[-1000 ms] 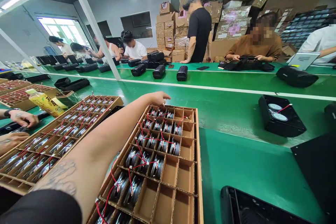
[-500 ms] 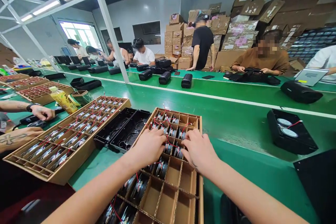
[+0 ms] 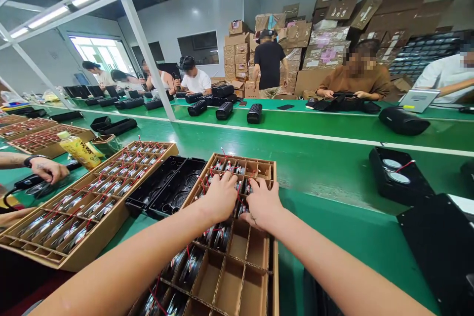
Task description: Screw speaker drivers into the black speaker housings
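Observation:
A cardboard box with dividers (image 3: 273, 256) lies before me, several round speaker drivers (image 3: 190, 264) with red wires standing in its compartments. My left hand (image 3: 221, 198) reaches into the middle rows, fingers curled down among the drivers; its fingertips and whatever they hold are hidden. Just right of it, my right hand (image 3: 263, 205) has thumb and fingers closed around a driver (image 3: 242, 208), mostly covered by the hand. Several near right compartments hold nothing. Against the box's left side rest black speaker housings (image 3: 181, 187) with round grilles.
A second divided box (image 3: 83, 252) full of drivers stands at left, beside a yellow bottle (image 3: 79, 150) and another person's hand (image 3: 48, 168). At right lie a black housing with two drivers (image 3: 400, 175) and a black panel (image 3: 440, 252). People work across the green bench.
The view has turned slightly right. My hands have drawn closer together over the middle rows, the right thumb now tucked under its fingers. The person in black across the bench has turned away.

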`<state>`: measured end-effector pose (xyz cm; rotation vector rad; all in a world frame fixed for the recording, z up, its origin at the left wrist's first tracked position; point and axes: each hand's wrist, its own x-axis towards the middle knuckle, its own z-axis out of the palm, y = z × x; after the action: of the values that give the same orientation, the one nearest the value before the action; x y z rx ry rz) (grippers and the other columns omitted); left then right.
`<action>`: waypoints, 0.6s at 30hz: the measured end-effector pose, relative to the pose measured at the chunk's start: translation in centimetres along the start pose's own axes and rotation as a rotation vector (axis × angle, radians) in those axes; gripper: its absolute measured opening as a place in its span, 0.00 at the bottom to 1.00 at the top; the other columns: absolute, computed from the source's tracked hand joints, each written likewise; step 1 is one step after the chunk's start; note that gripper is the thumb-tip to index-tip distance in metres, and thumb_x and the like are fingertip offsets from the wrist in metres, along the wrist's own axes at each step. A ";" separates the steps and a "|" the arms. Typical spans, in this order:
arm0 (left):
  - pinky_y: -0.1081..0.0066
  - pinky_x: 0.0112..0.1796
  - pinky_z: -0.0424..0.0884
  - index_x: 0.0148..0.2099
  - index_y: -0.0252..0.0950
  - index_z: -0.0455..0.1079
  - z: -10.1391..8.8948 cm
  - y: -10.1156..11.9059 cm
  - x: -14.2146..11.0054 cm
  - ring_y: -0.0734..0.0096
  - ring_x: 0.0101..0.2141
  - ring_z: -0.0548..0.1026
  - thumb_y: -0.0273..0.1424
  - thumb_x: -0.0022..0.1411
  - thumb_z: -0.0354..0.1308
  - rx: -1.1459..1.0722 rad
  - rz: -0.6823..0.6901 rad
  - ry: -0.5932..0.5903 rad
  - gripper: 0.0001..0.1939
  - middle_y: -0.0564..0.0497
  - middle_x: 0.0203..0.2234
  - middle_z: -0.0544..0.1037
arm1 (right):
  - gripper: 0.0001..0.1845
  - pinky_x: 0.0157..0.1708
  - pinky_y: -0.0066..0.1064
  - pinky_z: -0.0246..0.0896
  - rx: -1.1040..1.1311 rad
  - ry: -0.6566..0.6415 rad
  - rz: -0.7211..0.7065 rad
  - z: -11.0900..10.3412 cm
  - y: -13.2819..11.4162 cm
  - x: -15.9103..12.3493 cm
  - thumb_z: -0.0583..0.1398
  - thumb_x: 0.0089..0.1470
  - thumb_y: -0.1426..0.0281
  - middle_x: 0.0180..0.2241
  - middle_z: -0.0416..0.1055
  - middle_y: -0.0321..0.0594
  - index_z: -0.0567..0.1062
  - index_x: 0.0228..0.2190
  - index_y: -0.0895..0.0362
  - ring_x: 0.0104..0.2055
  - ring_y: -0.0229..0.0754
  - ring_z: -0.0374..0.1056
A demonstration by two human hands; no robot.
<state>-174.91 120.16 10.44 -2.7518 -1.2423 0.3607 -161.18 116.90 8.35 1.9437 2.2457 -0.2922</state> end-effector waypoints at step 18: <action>0.55 0.51 0.76 0.45 0.34 0.76 0.2 -3.1 -2.0 0.63 0.46 0.79 0.36 0.72 0.62 -0.522 -0.048 0.168 0.10 0.48 0.44 0.81 | 0.12 0.58 0.49 0.68 1.007 0.650 -0.238 4.9 2.1 0.9 0.62 0.67 0.62 0.52 0.74 0.46 0.77 0.44 0.59 0.54 0.47 0.71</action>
<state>-178.54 120.72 11.15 -3.0693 -1.5319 -0.2348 -159.24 116.78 3.26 2.4387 3.1486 -1.1623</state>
